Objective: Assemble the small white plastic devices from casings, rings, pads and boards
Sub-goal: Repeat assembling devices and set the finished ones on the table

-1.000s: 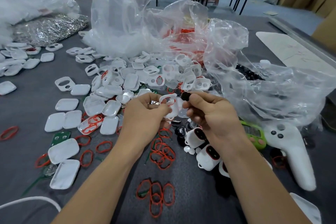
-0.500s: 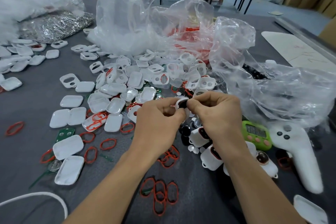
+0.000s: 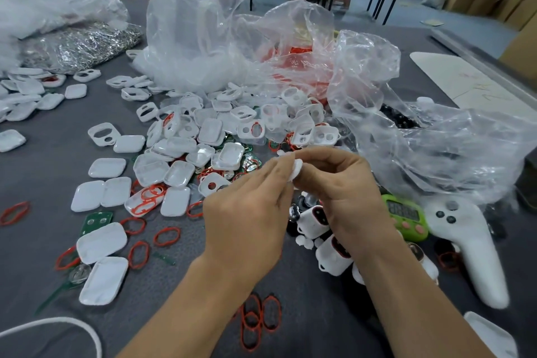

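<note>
Pinching a white casing piece [image 3: 297,170] between them, the left hand [image 3: 250,218] and right hand [image 3: 345,197] meet above the grey table [image 3: 43,171], the fingers of both curled onto it. The piece is blurred, so its exact shape is unclear. Just beyond the hands lies a heap of white casings [image 3: 203,136]. Red rings [image 3: 258,320] are scattered nearer the person, and a green board [image 3: 97,219] lies at the left. Assembled devices [image 3: 334,256] sit under the right wrist, near a green timer [image 3: 405,216] and a white controller [image 3: 467,247].
</note>
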`<state>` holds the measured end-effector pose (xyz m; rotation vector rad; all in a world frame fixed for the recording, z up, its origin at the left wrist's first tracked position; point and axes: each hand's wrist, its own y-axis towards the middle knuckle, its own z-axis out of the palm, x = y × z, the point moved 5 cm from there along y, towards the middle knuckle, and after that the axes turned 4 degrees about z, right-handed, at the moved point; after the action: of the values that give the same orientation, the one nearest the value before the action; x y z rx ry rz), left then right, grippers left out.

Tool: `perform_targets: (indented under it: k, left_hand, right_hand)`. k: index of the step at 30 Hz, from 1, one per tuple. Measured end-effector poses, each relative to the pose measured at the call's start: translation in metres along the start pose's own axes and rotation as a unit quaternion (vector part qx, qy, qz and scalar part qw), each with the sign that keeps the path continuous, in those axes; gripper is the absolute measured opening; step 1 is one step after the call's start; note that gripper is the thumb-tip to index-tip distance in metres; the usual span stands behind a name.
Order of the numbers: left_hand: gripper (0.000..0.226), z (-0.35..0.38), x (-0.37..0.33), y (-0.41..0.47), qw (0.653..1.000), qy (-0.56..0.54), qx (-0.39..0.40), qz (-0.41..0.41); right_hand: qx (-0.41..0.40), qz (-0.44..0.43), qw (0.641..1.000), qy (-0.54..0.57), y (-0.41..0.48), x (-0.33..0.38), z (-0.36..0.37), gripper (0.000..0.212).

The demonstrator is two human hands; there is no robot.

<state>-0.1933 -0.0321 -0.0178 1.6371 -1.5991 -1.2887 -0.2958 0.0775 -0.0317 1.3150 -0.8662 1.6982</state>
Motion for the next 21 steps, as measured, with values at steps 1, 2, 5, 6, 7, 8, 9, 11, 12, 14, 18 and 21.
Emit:
perform_targets:
  k: [1, 2, 5, 6, 7, 8, 9, 11, 12, 14, 18, 21]
  left_hand:
    - [0.026, -0.001, -0.002, 0.0, 1.0, 0.009, -0.003, 0.019]
    - [0.028, -0.002, -0.004, 0.0, 0.999, 0.015, -0.003, 0.033]
    - [0.031, -0.004, -0.009, 0.0, 0.998, 0.028, -0.001, 0.054]
    - [0.03, -0.004, -0.008, 0.002, 0.998, 0.034, 0.001, 0.054]
    - [0.029, -0.003, -0.007, 0.003, 0.998, 0.041, 0.005, 0.049]
    - [0.028, -0.003, -0.004, 0.004, 0.998, 0.048, 0.013, 0.04]
    - [0.029, -0.001, 0.0, 0.006, 0.998, 0.052, 0.024, 0.027]
    - [0.031, 0.003, 0.006, 0.007, 0.998, 0.04, 0.046, 0.004]
    - [0.032, 0.005, 0.008, 0.008, 0.998, 0.023, 0.057, -0.006]
    - [0.033, 0.009, 0.014, 0.01, 0.994, -0.035, 0.09, -0.049]
    - [0.037, 0.009, 0.026, 0.011, 0.964, -0.134, 0.14, -0.183]
    - [0.032, 0.011, 0.03, 0.006, 0.944, -0.164, 0.164, -0.234]
  right_hand:
    - [-0.007, -0.001, 1.0, 0.006, -0.001, -0.001, 0.001, 0.019]
    - [-0.013, 0.003, 1.0, 0.007, -0.002, -0.003, 0.001, 0.018]
    - [-0.001, 0.05, 0.999, 0.013, -0.001, -0.009, 0.003, 0.011]
    - [0.016, 0.073, 0.997, 0.027, -0.001, -0.01, 0.004, 0.014]
    - [0.04, 0.1, 0.993, 0.052, -0.002, -0.011, 0.005, 0.02]
    - [0.067, 0.128, 0.986, 0.081, -0.003, -0.012, 0.007, 0.029]
    - [0.093, 0.151, 0.979, 0.103, -0.005, -0.013, 0.009, 0.038]
    - [0.108, 0.177, 0.971, 0.123, -0.006, -0.015, 0.01, 0.04]
    - [0.093, 0.182, 0.971, 0.127, -0.006, -0.017, 0.008, 0.035]
    - [0.061, 0.185, 0.973, 0.12, -0.004, -0.02, 0.005, 0.027]
    - [0.031, 0.183, 0.976, 0.114, -0.004, -0.02, 0.004, 0.017]
    - [0.016, 0.18, 0.978, 0.099, -0.004, -0.018, 0.003, 0.031]
